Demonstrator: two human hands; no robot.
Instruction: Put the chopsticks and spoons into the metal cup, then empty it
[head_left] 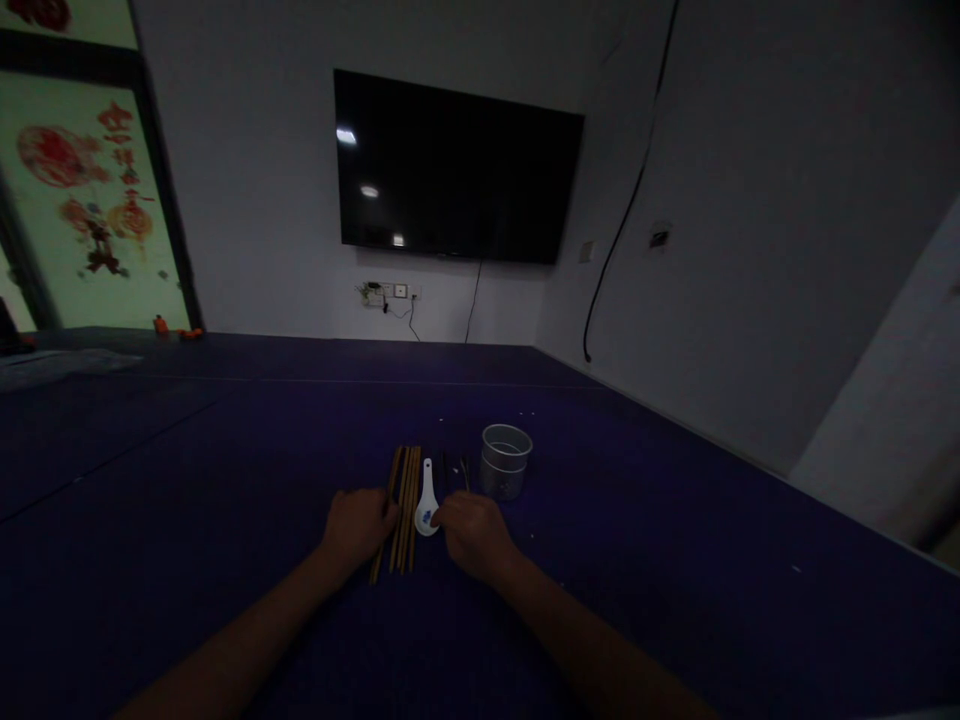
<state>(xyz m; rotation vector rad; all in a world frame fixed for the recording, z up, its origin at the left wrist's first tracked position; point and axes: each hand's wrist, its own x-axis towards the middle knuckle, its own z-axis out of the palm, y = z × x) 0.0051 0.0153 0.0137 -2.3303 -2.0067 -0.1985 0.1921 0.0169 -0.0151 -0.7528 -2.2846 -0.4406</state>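
Observation:
Several wooden chopsticks (407,510) lie side by side on the dark blue surface, pointing away from me. My left hand (358,527) is closed around the leftmost chopstick (377,565), which slants slightly apart from the others. Just right of them lies a white soup spoon (428,490) with a blue mark in its bowl. My right hand (476,537) is closed, its thumb at the right edge of the spoon's bowl; what its fingers hold is hidden. Beyond that hand the thin end of a slim utensil (465,470) shows, its kind unclear. A dark thin item (444,465) lies beside it.
A grey metal cup (505,462) stands upright right of the utensils, close behind my right hand. Small white scraps are scattered on the blue surface (225,480). Orange items (178,330) and clear plastic (67,366) lie far left. A television (457,170) hangs on the wall.

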